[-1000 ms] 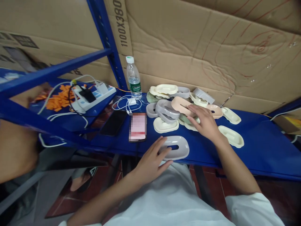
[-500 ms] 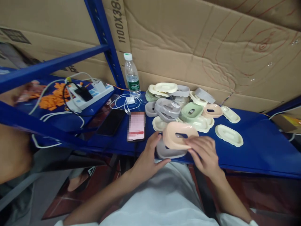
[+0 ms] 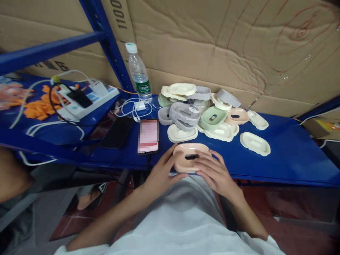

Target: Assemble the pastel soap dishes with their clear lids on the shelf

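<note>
Peach dish now lower at table edge, grip of 2 hands around it, room rightward.

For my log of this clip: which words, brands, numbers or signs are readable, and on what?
"Cestbon": bottle, green label.
"1100": tall cardboard strip, sideways, at the picture's top edge.
Too blurred: characters on the left cardboard; mark on the shoe.
Too small: sticker on a grey dish.
Phone screen: pixelated.
</note>
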Motion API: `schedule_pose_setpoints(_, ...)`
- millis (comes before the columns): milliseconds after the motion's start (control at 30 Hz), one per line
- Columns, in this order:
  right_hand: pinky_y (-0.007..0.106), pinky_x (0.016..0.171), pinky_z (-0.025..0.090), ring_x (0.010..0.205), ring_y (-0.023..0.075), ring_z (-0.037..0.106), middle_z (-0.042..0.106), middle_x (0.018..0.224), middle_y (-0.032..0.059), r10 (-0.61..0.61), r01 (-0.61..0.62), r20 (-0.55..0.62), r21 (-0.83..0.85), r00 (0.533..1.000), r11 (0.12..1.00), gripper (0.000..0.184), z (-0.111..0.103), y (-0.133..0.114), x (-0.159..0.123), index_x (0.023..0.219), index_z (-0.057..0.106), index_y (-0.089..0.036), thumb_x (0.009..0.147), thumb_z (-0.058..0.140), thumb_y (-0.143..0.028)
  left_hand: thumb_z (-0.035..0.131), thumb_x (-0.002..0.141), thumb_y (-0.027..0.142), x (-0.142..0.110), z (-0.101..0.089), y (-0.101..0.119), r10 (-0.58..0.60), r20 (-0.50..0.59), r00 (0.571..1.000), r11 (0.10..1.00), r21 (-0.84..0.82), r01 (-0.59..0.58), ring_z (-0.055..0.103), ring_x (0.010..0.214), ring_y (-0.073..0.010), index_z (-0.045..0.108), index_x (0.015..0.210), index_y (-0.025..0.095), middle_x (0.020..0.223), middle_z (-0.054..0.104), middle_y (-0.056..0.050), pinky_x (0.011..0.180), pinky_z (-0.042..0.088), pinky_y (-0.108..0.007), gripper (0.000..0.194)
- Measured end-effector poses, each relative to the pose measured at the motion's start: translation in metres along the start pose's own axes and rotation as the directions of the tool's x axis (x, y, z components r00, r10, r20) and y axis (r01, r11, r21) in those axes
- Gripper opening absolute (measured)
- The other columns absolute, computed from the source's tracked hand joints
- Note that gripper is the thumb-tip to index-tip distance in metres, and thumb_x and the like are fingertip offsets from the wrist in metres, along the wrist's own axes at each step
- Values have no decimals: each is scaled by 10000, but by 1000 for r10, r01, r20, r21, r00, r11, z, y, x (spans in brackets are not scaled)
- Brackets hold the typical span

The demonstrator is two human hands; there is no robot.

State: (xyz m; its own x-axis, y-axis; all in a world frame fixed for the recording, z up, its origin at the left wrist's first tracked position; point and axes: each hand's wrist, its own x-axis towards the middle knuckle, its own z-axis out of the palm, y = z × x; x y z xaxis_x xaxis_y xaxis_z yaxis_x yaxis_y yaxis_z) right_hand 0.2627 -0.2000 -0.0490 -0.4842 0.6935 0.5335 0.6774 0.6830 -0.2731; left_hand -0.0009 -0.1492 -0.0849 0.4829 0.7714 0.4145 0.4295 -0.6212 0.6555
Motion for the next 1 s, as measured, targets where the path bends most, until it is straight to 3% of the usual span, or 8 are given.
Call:
schedule_pose_setpoints(100,526,1280,363,1448,261,620,777,1359,69,-10,10,6,-9,1000,1000,357,-3,2,-2,1408,667,-257,1061,659,-175,829,932,418,-1,2,-1,57,-23,998,998,19,-57,504,1558,-356,549,1491,276,1737,396,-185,1224,529,-511,641)
schedule_pose_setpoints(200,523,1274,378,1439,260,627,770,1375,66,-30,31,22,-23,999,999,382,-3,5,-3,1411,671,-257,1037,712,-192,813,940,437,0,2,-1,92,-51,994,996,27,-91,488,1567,-368,558,1470,253,1740,370,-209,1234,514,-530,617)
schedule_pose_setpoints(467,530,1245,404,1320,244,707,798,1320,32,26,-22,-50,78,998,997,388,2,7,-2,1385,703,-304,1015,746,-196,792,966,424,4,2,3,74,-36,997,997,-5,-74,512,1553,-319,363,1642,297,1675,477,-181,1244,507,-487,811)
schedule_pose_setpoints(633,534,1182,447,1171,248,765,837,1170,10,156,-129,-145,183,977,975,292,-2,10,-2,1271,749,-322,1010,740,-191,803,954,462,3,4,1,47,-28,999,999,9,-47,533,1537,-332,292,1688,310,1669,501,-177,1225,526,-497,907)
schedule_pose_setpoints(733,543,1163,459,1136,262,771,836,1155,16,215,-198,-180,106,960,974,255,-15,17,-12,1235,758,-320,1007,743,-205,794,964,460,2,3,2,42,-21,999,998,37,-41,561,1513,-331,330,1671,287,1638,540,-175,1218,536,-503,863)
schedule_pose_setpoints(900,536,1136,472,1176,287,755,820,1194,45,378,-408,-204,-133,903,903,211,-57,37,-56,1232,764,-307,1030,717,-266,727,1017,406,3,1,6,111,6,994,984,138,-110,563,1510,-341,656,1366,215,1656,503,-194,1209,548,-488,404)
schedule_pose_setpoints(1000,549,1156,453,1243,299,730,803,1259,44,451,-481,-173,-244,876,842,213,-79,52,-82,1248,763,-315,1066,654,-296,731,1013,402,4,1,6,123,0,992,981,154,-121,573,1499,-351,699,1286,189,1651,502,-210,1199,558,-482,347)
